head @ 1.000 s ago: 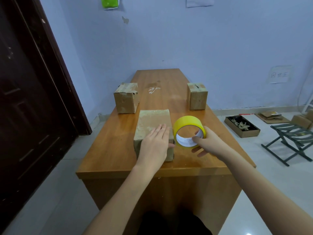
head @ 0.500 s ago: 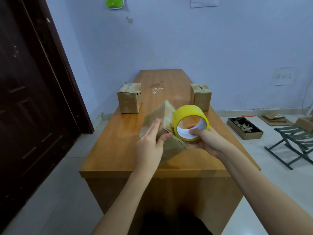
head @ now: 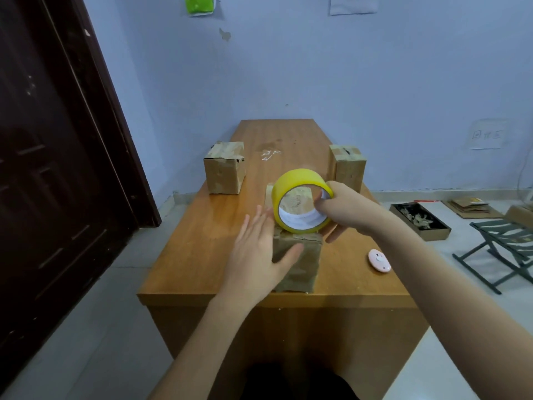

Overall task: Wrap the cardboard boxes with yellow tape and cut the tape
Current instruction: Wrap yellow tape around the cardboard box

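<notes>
Forearms reach in from the bottom edge toward the near end of the wooden table [head: 202, 255]. Your left hand [head: 256, 264] is spread flat, fingers straight, against the left side of the nearest cardboard box [head: 300, 264], thumb lying across its front face. That box sits close to the table's near edge, its surface patched with old brownish tape. To its right, a small pink round object [head: 379, 261] lies on the tabletop. Your right hand [head: 343, 215] grips the roll of yellow tape [head: 300, 203], fingers curled through its core and thumb on the outside, with the roll resting on top of the box. Farther back, a second cardboard box [head: 225, 168] stands on the left and a third cardboard box [head: 347, 164] on the right, well apart, before the blue wall [head: 317, 76].
</notes>
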The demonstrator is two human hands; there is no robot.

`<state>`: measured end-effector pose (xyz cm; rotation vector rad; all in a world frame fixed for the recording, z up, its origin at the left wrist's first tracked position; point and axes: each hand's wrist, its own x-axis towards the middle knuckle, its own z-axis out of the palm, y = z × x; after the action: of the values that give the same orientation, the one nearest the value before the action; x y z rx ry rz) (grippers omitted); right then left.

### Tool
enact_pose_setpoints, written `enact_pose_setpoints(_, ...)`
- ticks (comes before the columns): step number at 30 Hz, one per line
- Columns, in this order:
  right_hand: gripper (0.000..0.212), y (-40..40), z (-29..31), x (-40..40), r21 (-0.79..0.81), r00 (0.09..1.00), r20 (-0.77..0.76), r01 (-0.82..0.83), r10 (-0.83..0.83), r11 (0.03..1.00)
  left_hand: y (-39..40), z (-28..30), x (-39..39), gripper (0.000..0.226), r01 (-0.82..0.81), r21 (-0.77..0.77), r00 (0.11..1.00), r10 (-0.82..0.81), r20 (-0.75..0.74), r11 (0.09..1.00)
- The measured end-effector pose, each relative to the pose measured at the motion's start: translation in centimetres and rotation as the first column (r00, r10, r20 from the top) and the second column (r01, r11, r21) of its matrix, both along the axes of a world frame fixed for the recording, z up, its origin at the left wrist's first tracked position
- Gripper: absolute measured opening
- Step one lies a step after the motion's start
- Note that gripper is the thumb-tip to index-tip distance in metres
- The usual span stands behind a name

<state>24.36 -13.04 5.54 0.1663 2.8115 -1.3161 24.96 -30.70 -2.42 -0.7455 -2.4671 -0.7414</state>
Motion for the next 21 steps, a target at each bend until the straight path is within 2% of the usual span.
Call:
enact_pose_setpoints(3,0.018,-0.4,-0.1,-0.1,0.035,1.0,-0.012,-0.009,0.009,0.999,-0.1,0.1,-0.1,0.088,-0.081,-0.162,0.996,0.074,-0.049,0.983)
enact_pose_setpoints(6,0.022,-0.4,-1.1,0.0,0.075,0.997,-0.065,-0.042,0.047,0.996,-0.3,-0.3,-0.3,0.084,-0.156,-0.226,0.988,0.152,-0.038,0.962)
enact_pose_setpoints(9,0.019,-0.2,-1.4,0.1,0.007,0.995,-0.074,-0.069,0.069,0.998,-0.3,-0.4,-0.6,0.084,-0.175,-0.275,0.985,0.169,-0.045,0.945)
enact_pose_setpoints(16,0.018,1.2,-0.6,1.2,-0.162,0.985,-0.006,-0.174,0.175,0.971,-0.3,-0.3,-0.4,0.08,-0.186,-0.291,0.981,0.16,-0.111,0.938)
enact_pose_setpoints(21,0.014,1.9,-0.5,1.4,-0.168,0.987,-0.015,-0.163,0.162,0.972,-0.2,-0.5,-0.4,0.08,-0.197,-0.307,0.979,0.173,-0.103,0.931)
